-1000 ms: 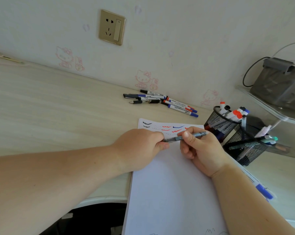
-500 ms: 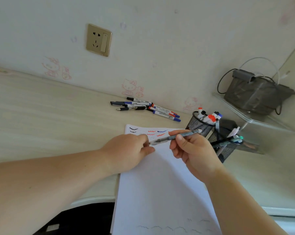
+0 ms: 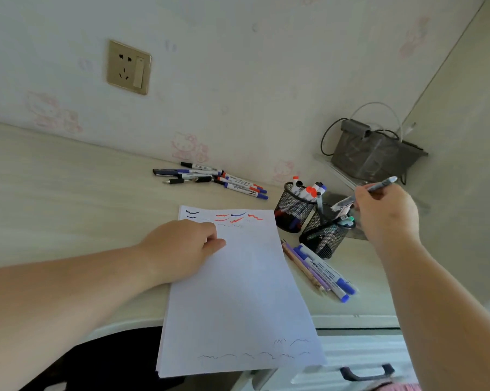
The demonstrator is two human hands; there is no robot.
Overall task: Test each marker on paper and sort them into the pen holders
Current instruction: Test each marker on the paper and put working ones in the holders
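Note:
My right hand (image 3: 386,213) grips a grey pen (image 3: 379,187) just above the nearer black mesh pen holder (image 3: 324,238). The pen's lower end points down at that holder's rim. A second mesh holder (image 3: 293,210) behind it stands full of several red, blue and black markers. My left hand (image 3: 181,246) rests with curled fingers on the upper left of the white paper (image 3: 238,292). Red, blue and black test strokes run across the paper's top. Several untested markers (image 3: 212,179) lie in a heap by the wall.
A blue marker, a purple pen and a pencil (image 3: 320,269) lie on the desk right of the paper. A grey box with cables (image 3: 370,153) sits on a clear shelf in the corner. A wall socket (image 3: 128,66) is above the desk. A drawer handle (image 3: 366,372) shows below.
My right hand has carried the grey pen from over the paper up and to the right, to above the nearer holder. My left hand let go of the pen and stayed on the paper.

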